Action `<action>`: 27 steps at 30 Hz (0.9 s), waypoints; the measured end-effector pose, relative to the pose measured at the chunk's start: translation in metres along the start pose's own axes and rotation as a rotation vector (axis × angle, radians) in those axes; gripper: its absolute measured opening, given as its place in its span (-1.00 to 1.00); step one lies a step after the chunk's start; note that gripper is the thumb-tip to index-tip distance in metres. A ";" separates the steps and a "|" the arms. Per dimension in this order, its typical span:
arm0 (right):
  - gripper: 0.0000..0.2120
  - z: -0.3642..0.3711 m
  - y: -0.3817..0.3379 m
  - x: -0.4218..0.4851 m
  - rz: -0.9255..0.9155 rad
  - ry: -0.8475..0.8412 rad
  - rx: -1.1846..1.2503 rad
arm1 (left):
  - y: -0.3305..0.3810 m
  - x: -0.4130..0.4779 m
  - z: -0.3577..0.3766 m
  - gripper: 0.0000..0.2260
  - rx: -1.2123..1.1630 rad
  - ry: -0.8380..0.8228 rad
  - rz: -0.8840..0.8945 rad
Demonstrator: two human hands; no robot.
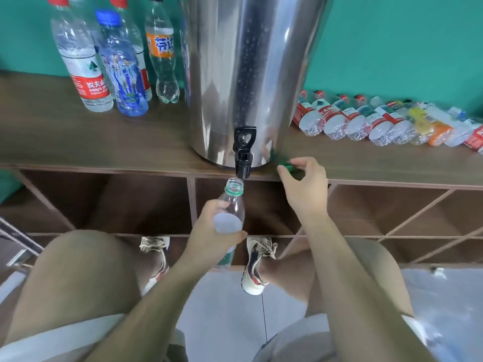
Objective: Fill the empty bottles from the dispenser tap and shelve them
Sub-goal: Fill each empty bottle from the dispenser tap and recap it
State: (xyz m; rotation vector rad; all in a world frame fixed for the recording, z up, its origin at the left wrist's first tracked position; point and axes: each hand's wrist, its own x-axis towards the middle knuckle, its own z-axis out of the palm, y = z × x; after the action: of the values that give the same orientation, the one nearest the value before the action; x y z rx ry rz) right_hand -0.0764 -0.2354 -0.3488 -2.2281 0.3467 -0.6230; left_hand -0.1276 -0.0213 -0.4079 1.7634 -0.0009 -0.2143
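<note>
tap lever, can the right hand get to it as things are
Probably yes. The right hand is just right of the tap lever with nothing between them, though it pinches a green cap to set down first.

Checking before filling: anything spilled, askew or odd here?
No spill or damage shows. One thing: the open bottle in the left hand is tilted, its mouth a little left of the tap spout. The right hand pinches the green cap at the counter edge.

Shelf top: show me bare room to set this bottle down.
Bare wood left of the dispenser, in front of the standing bottles; also the front strip before the lying bottles. Crowded at the back.
</note>
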 end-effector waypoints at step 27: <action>-0.79 -0.039 -0.122 0.007 -0.699 -0.447 -0.110 | -0.006 0.018 0.011 -0.36 -0.039 0.014 0.002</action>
State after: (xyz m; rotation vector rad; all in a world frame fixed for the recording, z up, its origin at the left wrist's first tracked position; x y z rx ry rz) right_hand -0.0854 -0.1828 -0.2324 -2.5014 -0.6635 -0.4313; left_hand -0.1126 -0.0327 -0.4185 1.7262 0.0121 -0.1993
